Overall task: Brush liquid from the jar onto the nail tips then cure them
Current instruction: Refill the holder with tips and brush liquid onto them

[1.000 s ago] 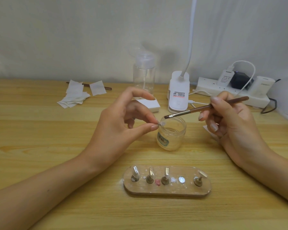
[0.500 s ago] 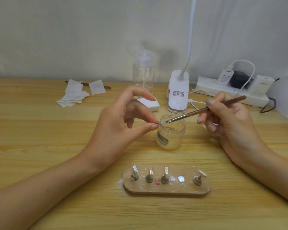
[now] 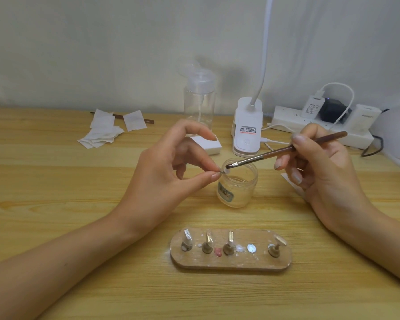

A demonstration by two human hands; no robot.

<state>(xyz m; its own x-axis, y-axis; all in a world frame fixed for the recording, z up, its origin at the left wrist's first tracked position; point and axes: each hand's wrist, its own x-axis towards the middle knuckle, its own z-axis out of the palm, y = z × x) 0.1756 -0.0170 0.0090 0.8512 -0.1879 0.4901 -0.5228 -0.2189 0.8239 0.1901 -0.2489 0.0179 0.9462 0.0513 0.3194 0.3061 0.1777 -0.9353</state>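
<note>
Wooden table (image 3: 56, 181): the open jar (image 3: 237, 188) stands at centre. Your left hand (image 3: 162, 181) pinches a nail tip (image 3: 225, 173) above the jar's left rim. Your right hand (image 3: 316, 172) grips the brush (image 3: 275, 153); its long axis slants leftward and nearer, bristles meeting the tip.

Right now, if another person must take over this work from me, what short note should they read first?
Left hand: pinches one nail tip by the open jar mouth.
Right hand: holds the brush, bristles on that tip.
Wooden stand, at the near edge: four holders carry tips, one spot is bare.
Done: this tip is being coated. I cannot tell whether the other four are coated.
Left: finish it, set it back, cure.
</note>
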